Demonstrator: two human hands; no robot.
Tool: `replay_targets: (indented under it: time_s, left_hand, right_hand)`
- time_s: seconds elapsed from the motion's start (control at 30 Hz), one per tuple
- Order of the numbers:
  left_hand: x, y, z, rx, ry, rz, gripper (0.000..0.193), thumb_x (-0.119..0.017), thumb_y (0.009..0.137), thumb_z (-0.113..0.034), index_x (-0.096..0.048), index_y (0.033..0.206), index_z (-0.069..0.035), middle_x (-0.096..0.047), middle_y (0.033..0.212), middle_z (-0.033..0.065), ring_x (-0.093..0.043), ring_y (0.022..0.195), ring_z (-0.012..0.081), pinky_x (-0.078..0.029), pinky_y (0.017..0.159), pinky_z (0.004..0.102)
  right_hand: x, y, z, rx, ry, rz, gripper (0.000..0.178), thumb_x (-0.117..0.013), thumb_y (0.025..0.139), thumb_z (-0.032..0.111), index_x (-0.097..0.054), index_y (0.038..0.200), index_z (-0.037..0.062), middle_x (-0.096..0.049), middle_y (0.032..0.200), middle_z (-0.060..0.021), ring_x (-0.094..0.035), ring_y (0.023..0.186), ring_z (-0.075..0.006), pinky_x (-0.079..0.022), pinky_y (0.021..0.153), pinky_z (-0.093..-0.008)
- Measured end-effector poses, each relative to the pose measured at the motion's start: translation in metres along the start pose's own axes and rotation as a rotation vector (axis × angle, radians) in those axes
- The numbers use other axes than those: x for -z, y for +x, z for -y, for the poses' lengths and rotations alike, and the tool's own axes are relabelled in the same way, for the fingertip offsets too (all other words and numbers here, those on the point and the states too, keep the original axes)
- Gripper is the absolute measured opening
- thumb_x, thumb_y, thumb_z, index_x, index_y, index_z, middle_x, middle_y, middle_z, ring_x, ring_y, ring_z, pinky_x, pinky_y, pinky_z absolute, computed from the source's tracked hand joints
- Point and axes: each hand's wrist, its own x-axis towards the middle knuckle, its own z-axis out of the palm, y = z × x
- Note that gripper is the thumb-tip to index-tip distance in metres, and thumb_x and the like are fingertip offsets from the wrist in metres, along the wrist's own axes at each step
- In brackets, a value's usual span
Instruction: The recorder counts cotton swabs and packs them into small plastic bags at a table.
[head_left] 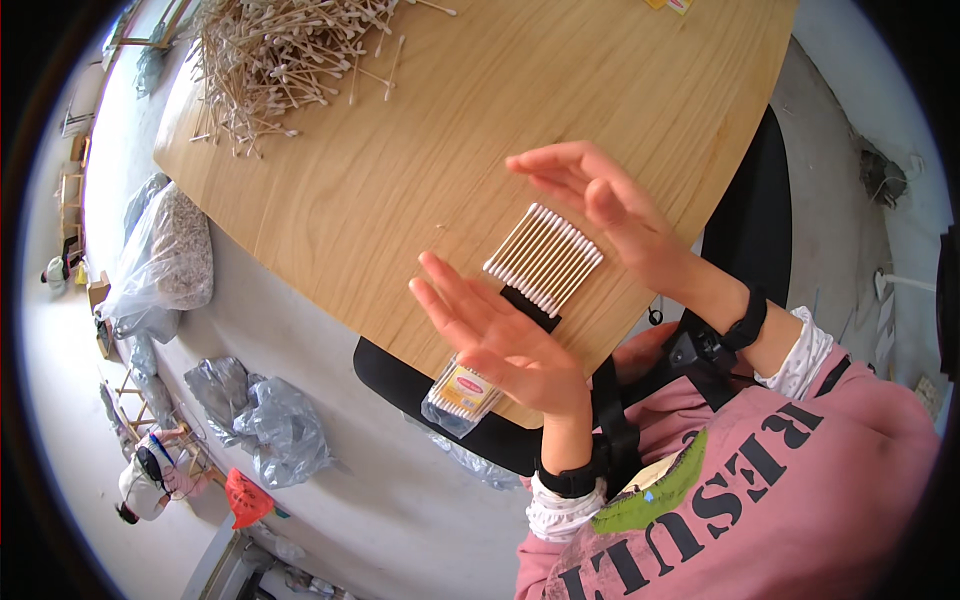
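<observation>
A neat row of cotton swabs point(543, 259) lies side by side on the wooden table point(400, 170), with a small black strip point(531, 308) showing at its near edge. My left hand point(505, 340) is raised to the near left of the row, palm turned up and fingers apart, holding nothing. On the row's other side my right hand point(615, 210) hovers with fingers stretched out and nothing in them. Partly behind my left hand, at the table's edge, sits a clear packet of cotton swabs point(464, 391) with a yellow and red label.
A large loose heap of cotton swabs point(285, 60) covers the table's far left. Filled plastic bags point(180, 250) and grey bags point(280, 430) stand on the floor to the left. Another person point(155, 480) is in the lower left background. A black chair point(755, 210) is by the table's right edge.
</observation>
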Motion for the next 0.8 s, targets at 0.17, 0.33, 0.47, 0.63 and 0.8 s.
replay_targets:
  time_s: [0.17, 0.33, 0.47, 0.63, 0.8]
  left_hand:
    - [0.012, -0.015, -0.006, -0.073, 0.089, -0.083, 0.07, -0.024, 0.107, -0.054, -0.021, 0.156, -0.004, -0.026, 0.162, 0.0179, -0.021, 0.151, 0.0277, -0.012, 0.124, 0.0419]
    - [0.005, -0.028, 0.011, -0.065, -0.017, -0.085, 0.069, -0.029, 0.106, -0.052, -0.02, 0.157, -0.004, -0.026, 0.161, 0.0178, -0.021, 0.151, 0.0284, -0.012, 0.124, 0.0422]
    - [-0.011, -0.022, 0.018, -0.12, 0.014, -0.093, 0.072, -0.03, 0.106, -0.053, -0.018, 0.157, -0.004, -0.022, 0.163, 0.0174, -0.016, 0.153, 0.028, -0.009, 0.125, 0.0423]
    - [-0.017, -0.014, 0.019, -0.13, 0.005, -0.091, 0.072, -0.03, 0.105, -0.053, -0.018, 0.157, -0.004, -0.02, 0.163, 0.0172, -0.014, 0.153, 0.0284, -0.009, 0.125, 0.0421]
    - [-0.012, 0.001, 0.014, -0.114, -0.03, -0.124, 0.072, -0.031, 0.105, -0.054, -0.022, 0.156, -0.004, -0.024, 0.162, 0.0163, -0.018, 0.152, 0.0274, -0.013, 0.124, 0.041]
  right_hand:
    - [0.02, -0.01, 0.014, 0.077, -0.208, -0.019, 0.066, -0.041, 0.104, 0.054, -0.045, 0.139, -0.0014, -0.051, 0.139, -0.0139, -0.043, 0.137, -0.0215, -0.029, 0.117, -0.0364]
    - [0.012, -0.017, 0.006, 0.079, -0.164, -0.008, 0.069, -0.042, 0.103, 0.054, -0.041, 0.141, -0.0034, -0.047, 0.144, -0.0165, -0.038, 0.143, -0.0245, -0.026, 0.12, -0.04]
    - [-0.011, -0.018, -0.004, 0.077, -0.101, 0.004, 0.069, -0.042, 0.103, 0.054, -0.04, 0.142, -0.0031, -0.046, 0.145, -0.0188, -0.038, 0.143, -0.0256, -0.027, 0.12, -0.0408]
    - [-0.016, -0.01, -0.005, 0.094, -0.086, -0.005, 0.068, -0.042, 0.103, 0.054, -0.042, 0.141, -0.0026, -0.046, 0.145, -0.0177, -0.039, 0.141, -0.0273, -0.029, 0.118, -0.0416]
    - [-0.017, 0.002, -0.005, 0.063, -0.081, 0.016, 0.068, -0.041, 0.103, 0.056, -0.044, 0.14, -0.0005, -0.049, 0.142, -0.0162, -0.042, 0.139, -0.0263, -0.031, 0.116, -0.0402]
